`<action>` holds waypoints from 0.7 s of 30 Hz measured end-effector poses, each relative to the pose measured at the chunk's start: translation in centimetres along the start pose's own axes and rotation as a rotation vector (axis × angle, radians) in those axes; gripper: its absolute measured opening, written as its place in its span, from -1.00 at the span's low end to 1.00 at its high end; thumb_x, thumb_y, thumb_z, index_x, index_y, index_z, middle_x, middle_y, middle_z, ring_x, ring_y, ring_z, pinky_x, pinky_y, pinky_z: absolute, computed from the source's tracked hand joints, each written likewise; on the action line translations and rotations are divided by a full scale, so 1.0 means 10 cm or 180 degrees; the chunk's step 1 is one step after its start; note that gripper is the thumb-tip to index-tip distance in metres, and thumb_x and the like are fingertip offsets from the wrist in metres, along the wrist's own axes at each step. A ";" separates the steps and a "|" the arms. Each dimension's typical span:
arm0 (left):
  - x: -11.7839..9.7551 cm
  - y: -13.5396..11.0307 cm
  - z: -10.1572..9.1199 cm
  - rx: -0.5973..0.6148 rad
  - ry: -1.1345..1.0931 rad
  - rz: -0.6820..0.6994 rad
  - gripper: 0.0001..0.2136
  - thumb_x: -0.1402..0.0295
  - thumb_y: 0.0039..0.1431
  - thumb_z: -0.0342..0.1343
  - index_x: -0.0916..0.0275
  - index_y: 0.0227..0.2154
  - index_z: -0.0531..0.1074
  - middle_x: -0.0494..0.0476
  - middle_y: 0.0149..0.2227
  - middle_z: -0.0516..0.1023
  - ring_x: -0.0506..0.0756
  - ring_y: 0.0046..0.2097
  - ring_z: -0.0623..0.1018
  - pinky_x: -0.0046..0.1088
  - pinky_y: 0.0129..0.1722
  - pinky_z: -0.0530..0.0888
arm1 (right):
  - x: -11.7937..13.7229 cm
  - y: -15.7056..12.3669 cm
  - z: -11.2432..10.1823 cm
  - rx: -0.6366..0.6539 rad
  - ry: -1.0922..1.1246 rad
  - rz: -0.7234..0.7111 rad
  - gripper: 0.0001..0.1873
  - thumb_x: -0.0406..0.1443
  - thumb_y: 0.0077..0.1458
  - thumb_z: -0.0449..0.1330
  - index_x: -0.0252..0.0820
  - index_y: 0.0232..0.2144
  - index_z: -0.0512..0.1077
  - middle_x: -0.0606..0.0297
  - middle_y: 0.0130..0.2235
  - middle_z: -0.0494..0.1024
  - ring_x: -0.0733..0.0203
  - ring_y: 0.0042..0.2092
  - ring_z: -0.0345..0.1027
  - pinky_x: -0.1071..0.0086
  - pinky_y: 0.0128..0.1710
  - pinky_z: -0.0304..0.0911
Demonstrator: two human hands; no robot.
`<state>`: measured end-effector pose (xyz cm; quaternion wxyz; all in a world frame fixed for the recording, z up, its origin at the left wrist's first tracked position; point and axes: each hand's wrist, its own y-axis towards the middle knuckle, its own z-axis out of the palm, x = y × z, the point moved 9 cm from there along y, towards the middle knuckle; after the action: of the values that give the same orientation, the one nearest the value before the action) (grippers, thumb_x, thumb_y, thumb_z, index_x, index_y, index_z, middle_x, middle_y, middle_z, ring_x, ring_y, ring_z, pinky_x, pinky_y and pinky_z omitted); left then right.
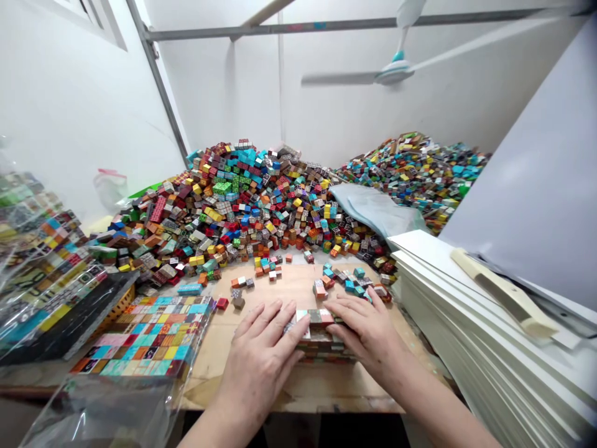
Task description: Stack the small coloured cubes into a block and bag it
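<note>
Small patterned cubes form a low layered stack (326, 350) at the front of the wooden board, held between my two hands. My left hand (265, 348) grips its left side, fingers stretched forward and thumb along the near face. From the right, my right hand (361, 323) holds the stack with bent fingers on its top and side. Both hands hide parts of the stack. Loose cubes (354, 287) lie just beyond my right fingers, and a red cube (222, 303) lies to the left of my left hand.
A large heap of cubes (261, 199) backs the wooden board (289, 277). A bagged cube slab (149, 336) lies left. At right stands a stack of white sheets (433, 292) bearing a cream-handled cutter (506, 292). A fan (394, 73) hangs above.
</note>
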<state>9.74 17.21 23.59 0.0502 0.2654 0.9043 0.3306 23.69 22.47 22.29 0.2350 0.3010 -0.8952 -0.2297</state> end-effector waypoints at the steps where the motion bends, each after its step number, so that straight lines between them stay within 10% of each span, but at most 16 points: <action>1: 0.00 0.00 0.00 -0.0003 0.0005 -0.0008 -0.70 0.27 0.29 -0.12 0.04 0.04 0.33 -0.02 0.10 0.41 0.11 0.09 0.41 -0.25 0.08 0.27 | -0.01 0.01 0.01 0.0075 0.0127 0.0032 -0.75 -0.19 0.21 0.02 -0.05 -0.13 0.42 0.22 -0.10 0.56 0.09 -0.04 0.40 -0.11 0.15 -0.20; 10: 0.01 -0.01 0.01 -0.0054 -0.0038 -0.0114 -0.71 0.28 0.29 -0.11 0.03 0.02 0.35 -0.04 0.07 0.44 0.09 0.08 0.42 -0.20 0.26 -0.05 | -0.05 0.06 0.09 0.0531 0.0397 0.0208 -0.84 -0.29 0.16 0.08 -0.03 -0.20 0.42 0.30 -0.15 0.57 0.11 -0.05 0.40 -0.23 0.15 -0.25; 15: -0.03 0.03 -0.04 -0.0165 0.0173 0.0034 -0.71 0.29 0.29 -0.13 0.05 -0.01 0.39 -0.03 0.03 0.48 0.06 0.04 0.46 -0.25 0.29 -0.21 | -0.03 0.00 -0.04 0.0401 -0.0067 0.0141 -0.55 -0.17 0.12 0.12 -0.14 0.06 0.30 0.06 0.08 0.41 -0.11 0.11 0.25 -0.31 0.08 -0.02; 21: -0.08 0.04 -0.03 -0.0101 0.0583 0.0425 -0.65 0.18 0.24 -0.04 0.09 0.05 0.33 0.00 0.05 0.46 0.11 0.04 0.46 -0.19 0.29 -0.34 | 0.05 -0.38 -0.47 -0.0233 -0.0071 0.0142 -0.59 -0.18 0.15 0.08 -0.10 0.04 0.33 0.16 0.06 0.45 0.12 0.08 0.31 0.25 0.04 0.28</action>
<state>10.49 16.88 23.99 -0.0505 0.2929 0.8801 0.3703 27.59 18.15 23.97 0.2409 0.2696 -0.8952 -0.2604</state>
